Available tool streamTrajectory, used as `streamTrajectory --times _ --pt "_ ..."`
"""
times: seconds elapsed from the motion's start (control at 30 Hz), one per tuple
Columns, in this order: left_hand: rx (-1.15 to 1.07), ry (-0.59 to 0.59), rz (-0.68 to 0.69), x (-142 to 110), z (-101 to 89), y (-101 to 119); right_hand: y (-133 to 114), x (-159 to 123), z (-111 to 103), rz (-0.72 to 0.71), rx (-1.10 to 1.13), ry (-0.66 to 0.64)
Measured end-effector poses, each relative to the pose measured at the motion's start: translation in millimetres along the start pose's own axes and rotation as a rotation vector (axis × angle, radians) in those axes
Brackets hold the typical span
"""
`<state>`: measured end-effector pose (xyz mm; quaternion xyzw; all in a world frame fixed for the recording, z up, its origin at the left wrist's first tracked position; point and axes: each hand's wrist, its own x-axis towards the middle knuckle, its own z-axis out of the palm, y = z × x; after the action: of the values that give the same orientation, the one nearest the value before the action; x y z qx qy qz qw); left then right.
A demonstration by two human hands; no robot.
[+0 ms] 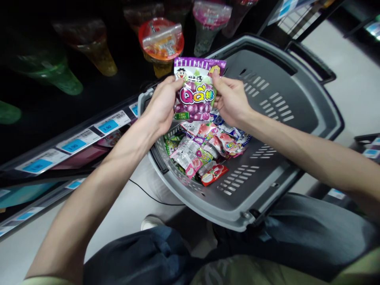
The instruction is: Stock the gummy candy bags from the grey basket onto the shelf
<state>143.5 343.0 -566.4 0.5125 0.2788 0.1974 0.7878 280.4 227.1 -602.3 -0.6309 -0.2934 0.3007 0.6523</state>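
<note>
A purple bag of grape gummy candy (194, 93) is held upright, its printed front facing me. My left hand (164, 99) pinches its left edge, thumb on the front. On the opposite edge my right hand (231, 93) grips it the same way, its other fingers behind the bag. Below both hands is a grey shopping basket (237, 198) with slotted walls. Several small candy bags (204, 148) in pink, red, green and blue lie heaped at its left end. The held bag hides part of the heap.
A dark shelf on the left carries cone-shaped cups of sweets (208, 25) and a red-lidded cup (162, 39). Price labels (74, 144) line the shelf edge. A thin black cable (154, 200) runs over the pale floor. My legs (142, 257) are under the basket's near side.
</note>
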Motion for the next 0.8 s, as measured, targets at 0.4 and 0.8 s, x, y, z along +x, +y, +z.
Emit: streamTrajectory --times 0.4,0.8 --pt "-0.022 -0.072 0.075 -0.5 -1.1 -1.9 -0.3 -0.3 0.4 0.030 0.012 0.007" --pt "0.106 -0.081 0.042 -1.6 -3.8 -2.2 -5.6 -4.4 4.4 0.066 0.006 0.011"
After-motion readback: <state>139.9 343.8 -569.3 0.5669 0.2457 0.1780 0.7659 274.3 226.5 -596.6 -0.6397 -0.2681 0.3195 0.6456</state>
